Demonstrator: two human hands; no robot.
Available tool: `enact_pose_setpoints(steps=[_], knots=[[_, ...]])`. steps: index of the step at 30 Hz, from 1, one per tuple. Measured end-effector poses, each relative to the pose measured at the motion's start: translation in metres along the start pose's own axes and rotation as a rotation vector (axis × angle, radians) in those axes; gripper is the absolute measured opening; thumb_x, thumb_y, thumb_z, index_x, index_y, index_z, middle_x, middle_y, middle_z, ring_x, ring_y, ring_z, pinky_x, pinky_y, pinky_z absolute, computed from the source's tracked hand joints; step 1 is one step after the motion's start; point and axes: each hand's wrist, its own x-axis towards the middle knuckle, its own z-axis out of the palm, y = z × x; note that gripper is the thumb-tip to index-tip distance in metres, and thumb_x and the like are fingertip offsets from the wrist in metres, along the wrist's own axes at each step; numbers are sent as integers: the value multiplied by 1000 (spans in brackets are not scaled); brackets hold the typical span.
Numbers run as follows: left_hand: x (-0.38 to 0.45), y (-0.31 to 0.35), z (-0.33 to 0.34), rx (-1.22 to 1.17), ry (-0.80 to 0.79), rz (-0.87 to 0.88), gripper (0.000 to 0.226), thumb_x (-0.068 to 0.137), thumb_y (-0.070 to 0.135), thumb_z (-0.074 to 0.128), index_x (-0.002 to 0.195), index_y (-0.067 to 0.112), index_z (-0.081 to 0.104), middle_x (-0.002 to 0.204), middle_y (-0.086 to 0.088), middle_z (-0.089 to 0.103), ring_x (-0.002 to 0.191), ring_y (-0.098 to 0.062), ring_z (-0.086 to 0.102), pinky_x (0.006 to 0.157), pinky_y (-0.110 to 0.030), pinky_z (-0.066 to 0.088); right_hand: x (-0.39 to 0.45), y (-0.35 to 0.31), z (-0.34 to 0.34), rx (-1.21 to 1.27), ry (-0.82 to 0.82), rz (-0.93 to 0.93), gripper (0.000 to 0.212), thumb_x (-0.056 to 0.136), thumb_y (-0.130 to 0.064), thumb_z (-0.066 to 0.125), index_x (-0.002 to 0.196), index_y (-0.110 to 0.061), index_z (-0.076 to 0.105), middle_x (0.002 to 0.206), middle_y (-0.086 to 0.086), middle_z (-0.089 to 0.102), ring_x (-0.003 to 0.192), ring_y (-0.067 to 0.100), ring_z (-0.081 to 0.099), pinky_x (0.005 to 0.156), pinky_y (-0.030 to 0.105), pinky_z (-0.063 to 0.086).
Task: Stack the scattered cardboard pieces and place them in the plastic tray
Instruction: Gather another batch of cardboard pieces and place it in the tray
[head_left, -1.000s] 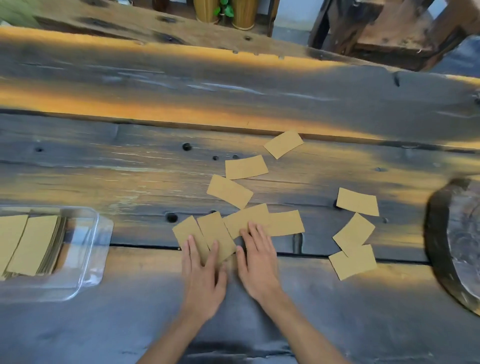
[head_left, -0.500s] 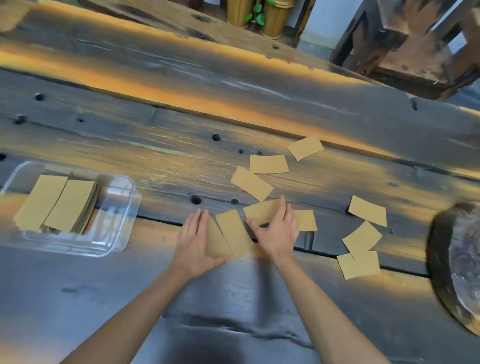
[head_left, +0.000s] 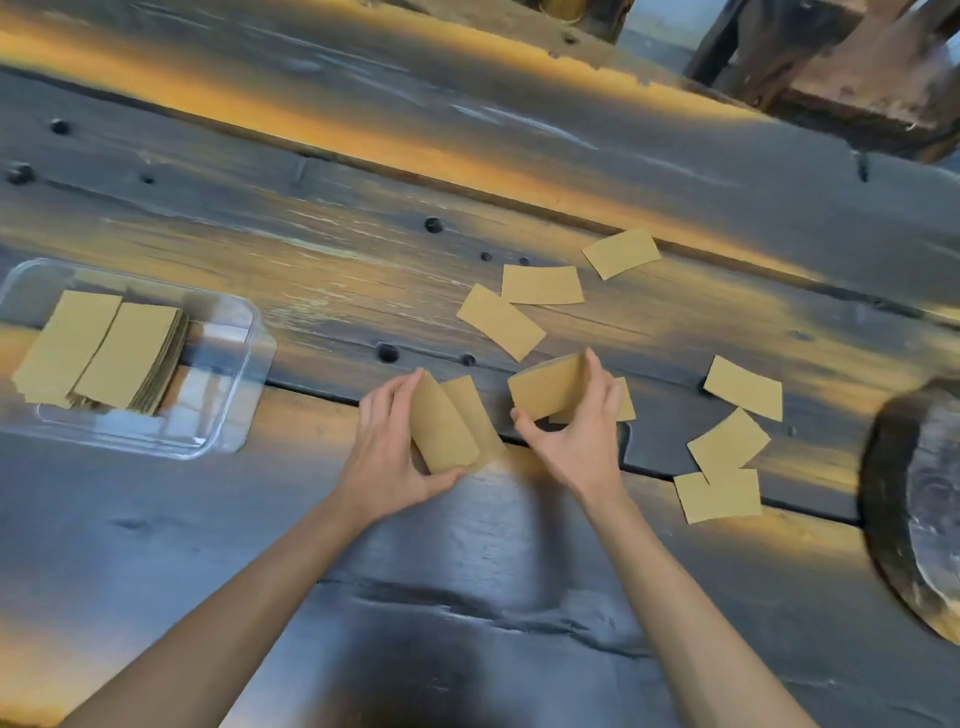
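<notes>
Tan cardboard pieces lie scattered on a dark wooden table (head_left: 467, 545). My left hand (head_left: 387, 447) pinches one cardboard piece (head_left: 441, 428) lifted on edge, with another piece (head_left: 475, 415) lying just behind it. My right hand (head_left: 576, 431) grips a second lifted piece (head_left: 545, 389) above one flat piece (head_left: 626, 402). Three loose pieces (head_left: 540, 285) lie beyond my hands, and three more (head_left: 727, 447) lie to the right. The clear plastic tray (head_left: 236, 410) sits at the left and holds two stacks of cardboard (head_left: 104, 351).
A round dark wooden slab (head_left: 914, 499) sits at the table's right edge. A gap between planks (head_left: 805, 506) runs across the table under the pieces. Dark wooden furniture (head_left: 841, 67) stands beyond the far edge.
Both hands went from pressing flat on the pieces to each lifting one piece off the table. The view has shifted so the tray shows more fully at the left.
</notes>
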Motion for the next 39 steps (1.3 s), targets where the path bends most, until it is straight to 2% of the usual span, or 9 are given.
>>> enact_pose_setpoints(steps=[4,12,18,22,25,31,33,37,39], knots=[[17,10,9,47,-129,32,125,57,63,76,154,13,17,149,-7,32,136,-26,30,116,-41,28,-21,1,-12,68,-38,-2,111,70,-41,86,156,-40,17,146,-3,29,132,-2,30,109,26,34],[18,6,4,8,-124,-8,128,53,64,79,155,21,14,141,-4,31,130,-24,32,113,-39,31,-40,11,-16,203,-169,45,101,69,-56,77,148,-64,14,144,-3,28,142,16,35,106,47,48],[-2,-11,-2,63,15,-95,121,53,74,73,151,20,28,132,-4,37,124,-22,37,107,-32,32,-44,-4,-8,435,-283,219,79,70,-66,64,144,-52,38,145,-5,36,134,0,41,111,34,42],[-23,-30,-9,177,45,-113,115,57,71,75,149,18,31,139,-4,39,124,-22,40,100,-33,31,-40,-19,4,798,-352,547,60,73,-70,68,119,-37,48,125,0,59,110,21,61,72,31,55],[-42,-42,-12,316,11,-105,115,63,74,69,150,11,30,148,-7,39,130,-26,43,99,-36,34,-38,-24,17,839,-291,667,34,91,-47,68,106,-22,51,117,8,66,94,20,62,64,25,55],[-43,-44,-10,400,-5,-126,116,66,76,63,153,9,25,154,-8,36,136,-26,40,102,-40,37,-45,-26,48,635,-191,553,4,101,-25,57,104,-23,55,94,-3,76,88,13,67,76,34,58],[-43,-46,-10,390,1,-120,115,66,76,63,152,8,27,154,-8,36,137,-26,40,104,-40,37,-48,-24,54,569,-148,472,14,99,-23,61,109,-29,53,95,-2,78,86,12,69,85,38,55],[-42,-48,-10,389,8,-116,111,66,77,62,148,8,34,153,-6,37,136,-25,40,105,-40,36,-49,-30,47,440,-64,289,55,95,-18,67,140,-33,38,92,-6,76,78,8,67,76,13,48],[-41,-49,-10,387,16,-110,110,66,77,62,147,8,35,153,-6,37,136,-25,41,104,-40,36,-46,-31,43,209,92,73,45,92,-13,68,133,-23,53,97,-7,72,81,10,66,77,13,48]])
